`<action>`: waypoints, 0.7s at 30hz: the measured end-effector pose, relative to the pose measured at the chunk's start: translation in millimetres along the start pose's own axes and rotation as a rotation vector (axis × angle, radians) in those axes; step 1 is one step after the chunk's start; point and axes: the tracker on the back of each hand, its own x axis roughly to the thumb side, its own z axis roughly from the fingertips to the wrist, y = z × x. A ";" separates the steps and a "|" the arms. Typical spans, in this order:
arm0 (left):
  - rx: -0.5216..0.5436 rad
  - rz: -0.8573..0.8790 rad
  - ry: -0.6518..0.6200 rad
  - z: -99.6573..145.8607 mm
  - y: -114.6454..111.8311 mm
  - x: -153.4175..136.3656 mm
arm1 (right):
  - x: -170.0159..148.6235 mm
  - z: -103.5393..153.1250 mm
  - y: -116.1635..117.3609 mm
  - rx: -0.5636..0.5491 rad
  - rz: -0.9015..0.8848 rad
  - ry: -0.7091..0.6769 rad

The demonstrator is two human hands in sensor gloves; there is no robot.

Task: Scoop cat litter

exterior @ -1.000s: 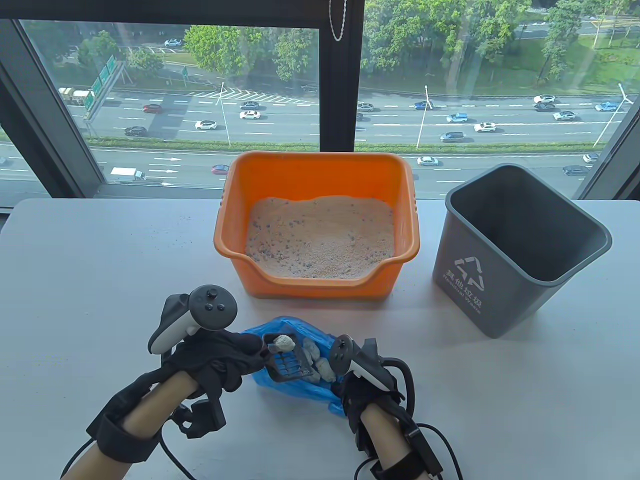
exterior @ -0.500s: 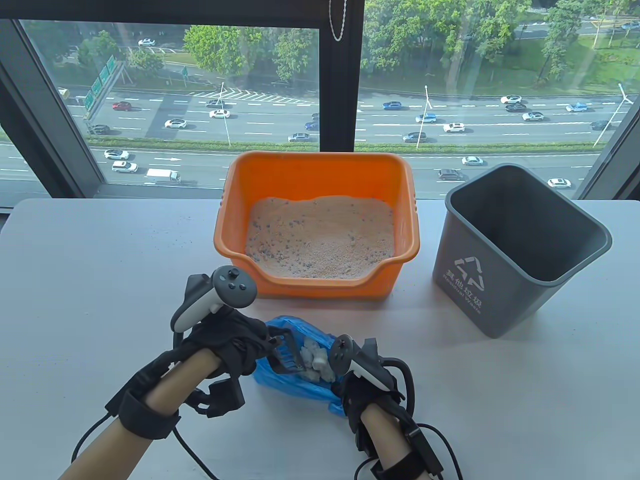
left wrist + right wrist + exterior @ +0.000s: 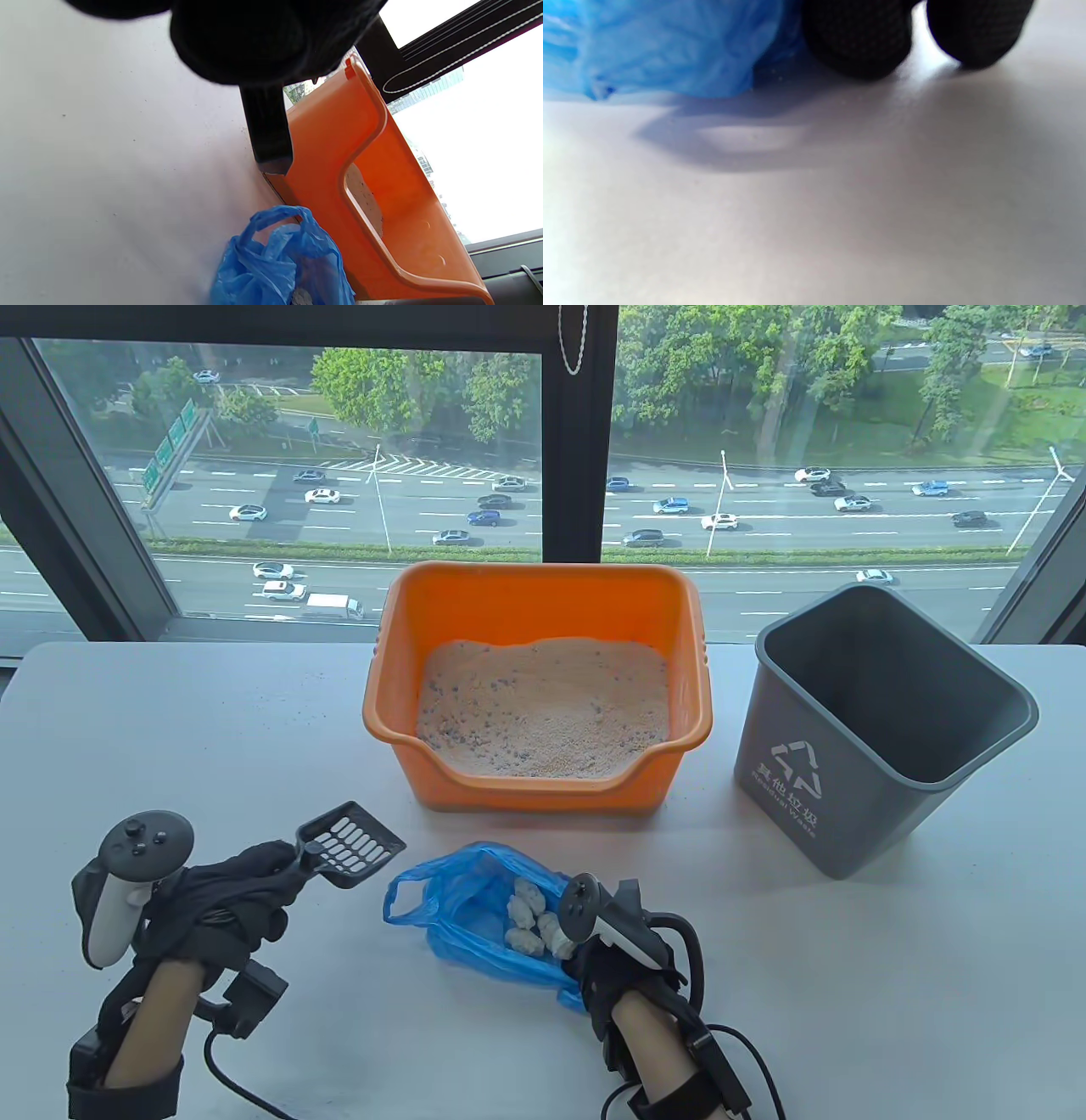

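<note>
Table view: my left hand (image 3: 225, 895) grips the scoop (image 3: 352, 843) by its handle, slotted head empty and held off to the left of the blue bag (image 3: 458, 908). My right hand (image 3: 624, 976) sits at the bag's near right edge; I judge it's pinching the plastic to keep the mouth open, but its fingers are hidden under the tracker, so I cannot tell for sure. White clumps (image 3: 530, 920) lie inside the bag. The litter (image 3: 543, 712) sits in the orange box (image 3: 534, 598) just beyond, and the grey bin (image 3: 882, 729) stands well to the right.

Risks from here, as I judge them. The bag is thin and floppy: if my right hand slackens, the mouth could collapse and the clumps could roll out onto the table (image 3: 170, 746). Swinging the scoop back toward the box, I could snag the bag's loose handle loop, which lies just beside the scoop head. Left wrist view shows the scoop handle close to the box wall, so a low approach could knock it. A tilted scoop could also shed grains on the way back.
</note>
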 end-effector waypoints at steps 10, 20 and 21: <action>0.131 0.092 0.212 -38.7 3.2 -67.2 | 0.3 0.1 0.0 0.001 0.002 0.004; 0.205 -0.262 0.360 -44.7 -16.6 -69.9 | -2.2 0.2 -1.6 0.029 -0.020 -0.001; 0.223 -0.301 0.377 -43.8 -18.5 -68.6 | -2.8 0.5 -2.0 0.033 -0.021 0.000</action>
